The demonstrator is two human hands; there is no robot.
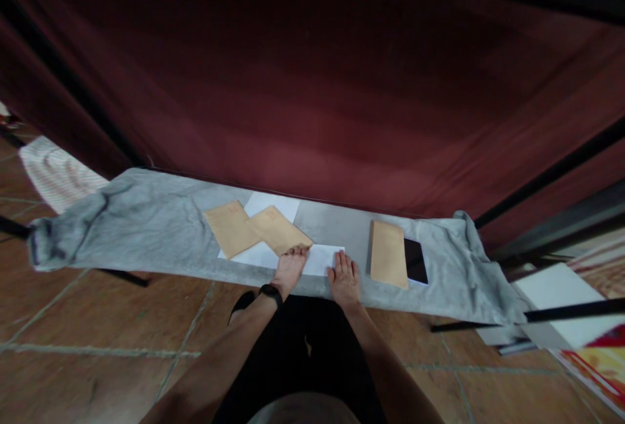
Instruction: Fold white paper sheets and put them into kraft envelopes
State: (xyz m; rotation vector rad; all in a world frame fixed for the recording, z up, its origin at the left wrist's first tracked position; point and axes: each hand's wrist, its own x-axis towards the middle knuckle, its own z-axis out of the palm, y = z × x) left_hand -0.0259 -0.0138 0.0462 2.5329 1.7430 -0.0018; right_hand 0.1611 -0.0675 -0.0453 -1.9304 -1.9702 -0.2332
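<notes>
A white sheet of paper [321, 258], seemingly folded into a narrow strip, lies on the grey cloth in front of me. At its left end is my left hand [290, 269], with a dark watch on the wrist; the fingers are bent and closed on the paper. My right hand [346, 281] lies flat over the right end, fingers stretched out. Just beyond my left hand is a brown envelope [278, 228], its corner close to the fingers. A second brown envelope [232, 228] lies left of it, touching or overlapping it. White paper [261, 256] shows beneath both.
To the right, a brown envelope or packet [388, 254] partly covers a dark-screened tablet or phone [416, 261]. A grey cloth [156, 228] covers the long narrow table. Dark red fabric [312, 118] rises behind it. Tiled floor [122, 326] and black table legs show below.
</notes>
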